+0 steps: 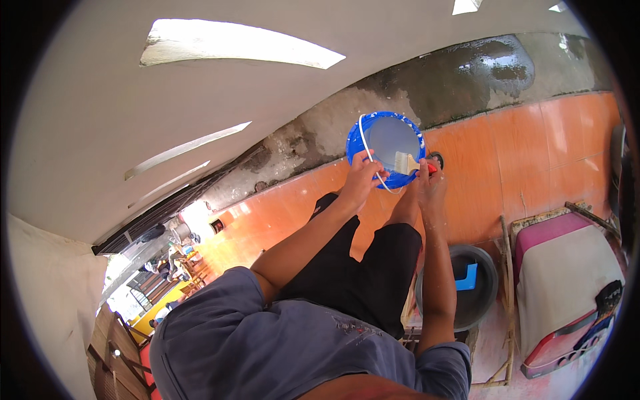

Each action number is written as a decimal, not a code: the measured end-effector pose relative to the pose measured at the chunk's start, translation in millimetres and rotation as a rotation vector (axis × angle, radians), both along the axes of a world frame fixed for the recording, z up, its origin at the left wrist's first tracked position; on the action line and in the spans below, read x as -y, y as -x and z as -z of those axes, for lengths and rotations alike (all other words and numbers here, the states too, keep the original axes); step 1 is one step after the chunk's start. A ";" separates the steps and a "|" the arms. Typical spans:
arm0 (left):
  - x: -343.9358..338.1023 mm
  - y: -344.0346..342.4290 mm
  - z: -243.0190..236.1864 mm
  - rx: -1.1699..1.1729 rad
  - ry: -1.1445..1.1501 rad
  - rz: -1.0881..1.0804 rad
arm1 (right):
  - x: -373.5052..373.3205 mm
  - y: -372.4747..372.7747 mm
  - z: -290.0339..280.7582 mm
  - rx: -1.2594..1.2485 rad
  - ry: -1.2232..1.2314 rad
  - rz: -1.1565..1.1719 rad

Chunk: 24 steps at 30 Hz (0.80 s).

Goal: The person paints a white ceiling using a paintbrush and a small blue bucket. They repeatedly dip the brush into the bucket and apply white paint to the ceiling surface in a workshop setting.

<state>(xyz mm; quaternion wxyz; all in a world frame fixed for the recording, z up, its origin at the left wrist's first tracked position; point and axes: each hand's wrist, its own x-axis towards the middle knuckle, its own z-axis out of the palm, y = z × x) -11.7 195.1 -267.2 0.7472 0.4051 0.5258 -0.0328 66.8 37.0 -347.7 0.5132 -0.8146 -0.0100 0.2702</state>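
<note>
In front of me a blue bucket (353, 136) with a white-spotted rim holds greyish liquid (392, 140). Its thin white handle (365, 140) crosses the near left side, and the fingers of my left hand (362, 179) close around it. My right hand (432, 187) grips a paintbrush (403, 163) by its red handle. The brush's pale bristles point left, over the near right part of the bucket's opening. Whether they touch the liquid I cannot tell.
Orange tiles (467, 180) cover the floor, bordered by wet, stained concrete (433, 87) along the white wall (267, 93). A dark basin (490, 293) with a light-blue object (469, 279) stands at my right, near a worn pink-and-white case (567, 280). Furniture and people appear far left.
</note>
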 end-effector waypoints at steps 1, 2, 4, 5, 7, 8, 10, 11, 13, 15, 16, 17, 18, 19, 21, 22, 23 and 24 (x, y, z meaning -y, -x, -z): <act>1.6 -0.8 0.1 -0.022 -0.007 0.012 | 1.3 0.6 2.8 0.036 -0.009 -0.001; 2.4 -2.0 1.3 -0.049 -0.013 0.024 | 3.0 0.4 6.8 -0.035 -0.061 0.078; 7.4 -0.2 3.7 -0.035 -0.017 0.024 | 8.1 0.9 15.8 -0.228 -0.154 0.219; 7.2 0.5 5.5 -0.025 -0.016 0.024 | 10.1 -0.4 21.4 -0.238 -0.189 0.268; 5.5 2.1 10.3 -0.029 -0.018 0.028 | 15.2 -1.0 31.7 -0.358 -0.205 0.388; 2.8 3.7 12.0 -0.031 -0.018 0.028 | 16.8 0.1 35.7 -0.345 -0.261 0.369; -3.7 9.0 14.2 -0.083 0.007 0.024 | 17.9 6.4 40.8 -0.374 -0.291 0.389; -11.6 5.9 18.4 -0.091 0.018 0.039 | 14.7 10.1 43.0 -0.334 -0.319 0.380; -25.6 8.9 22.0 -0.059 0.069 0.065 | 6.2 23.4 42.4 -0.325 -0.317 0.373; -39.6 15.3 21.2 -0.042 0.105 0.076 | -8.4 34.0 41.5 -0.285 -0.326 0.388; -46.6 17.6 20.3 -0.039 0.117 0.078 | -17.2 36.8 41.6 -0.302 -0.294 0.414; -53.3 20.9 18.4 -0.041 0.130 0.078 | -24.7 40.1 40.6 -0.336 -0.359 0.453; -61.2 24.4 15.8 -0.043 0.135 0.065 | -32.7 42.1 39.9 -0.394 -0.386 0.508; -69.6 25.7 14.2 -0.047 0.141 0.054 | -39.6 42.8 39.5 -0.450 -0.412 0.562; -84.1 27.2 9.3 -0.049 0.135 0.031 | -54.2 40.2 39.7 -0.552 -0.545 0.607; -92.3 28.6 6.3 -0.051 0.124 0.016 | -61.6 37.7 39.7 -0.602 -0.606 0.635; -100.3 30.7 3.1 -0.049 0.115 0.003 | -69.3 35.0 39.1 -0.660 -0.664 0.658; -108.1 32.7 0.5 -0.046 0.110 -0.011 | -77.8 31.4 37.9 -0.720 -0.713 0.688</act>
